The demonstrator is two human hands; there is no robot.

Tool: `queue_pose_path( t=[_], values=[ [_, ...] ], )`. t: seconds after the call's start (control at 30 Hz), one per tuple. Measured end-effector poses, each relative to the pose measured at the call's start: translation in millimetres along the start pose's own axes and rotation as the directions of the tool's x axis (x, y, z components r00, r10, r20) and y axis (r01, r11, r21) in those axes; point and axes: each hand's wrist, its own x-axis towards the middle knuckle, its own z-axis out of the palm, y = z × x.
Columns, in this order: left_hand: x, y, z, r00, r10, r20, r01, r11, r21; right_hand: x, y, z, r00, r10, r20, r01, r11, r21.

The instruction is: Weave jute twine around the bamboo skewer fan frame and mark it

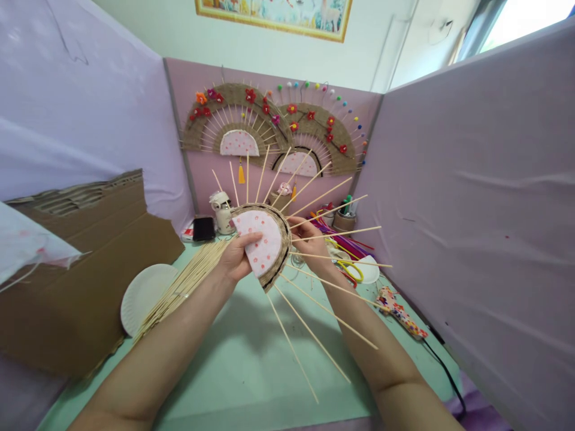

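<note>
A half-made fan [263, 239] is held up over the table, tilted. Its half-round base has white cloth with pink dots, edged by a brown twine band [272, 281] with a black line. Thin wooden sticks [321, 193] spread outward from that band. My left hand [238, 257] grips the base at its straight side, thumb on the cloth. At the curved rim, my right hand [309, 242] has its fingers bent together among the sticks, partly behind them; what they pinch is hidden.
Loose sticks [188, 280], a paper plate [135, 299] and brown cardboard [67, 269] are at left. Yellow-handled scissors [353, 269], pipe cleaners [345, 239] and a flower-patterned corded tool [402, 314] lie at right. Two finished fans [233, 96] hang on the back panel.
</note>
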Motion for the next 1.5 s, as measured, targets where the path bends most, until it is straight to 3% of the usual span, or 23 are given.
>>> queue_pose_path(
  t=[0.3,0.5,0.77,1.1,1.2,1.37,1.43,1.5],
  values=[
    [5,17,-8.4,1.000,0.013,0.013,-0.014,0.995,0.095,-1,-8,-9,0.995,0.052,0.080,-0.052,0.999,0.007],
    [6,30,-18.6,0.999,0.030,0.017,-0.032,0.991,0.127,1,-6,-28,0.965,0.130,0.226,-0.121,0.991,-0.056],
    [4,17,-20.3,0.981,0.052,0.188,-0.054,0.999,0.004,0,-5,-24,0.942,0.150,0.300,-0.115,0.985,-0.132],
    [1,15,-25.8,0.975,0.090,0.204,-0.084,0.996,-0.033,-2,-9,-26,0.883,0.164,0.439,-0.120,0.985,-0.127],
    [-2,17,-22.1,0.979,0.105,0.176,-0.099,0.994,-0.038,-3,-14,-28,0.840,0.207,0.502,-0.158,0.978,-0.139],
    [0,25,-22.9,0.981,0.187,0.058,-0.185,0.982,-0.038,1,-15,-46,0.716,0.332,0.615,-0.230,0.943,-0.242],
    [1,28,-24.9,0.975,0.218,0.035,-0.216,0.976,-0.039,3,-11,-57,0.709,0.356,0.608,-0.264,0.934,-0.239],
    [1,33,-26.3,0.968,0.249,0.013,-0.249,0.968,-0.022,5,-6,-68,0.750,0.363,0.554,-0.309,0.931,-0.193]
  ],
)
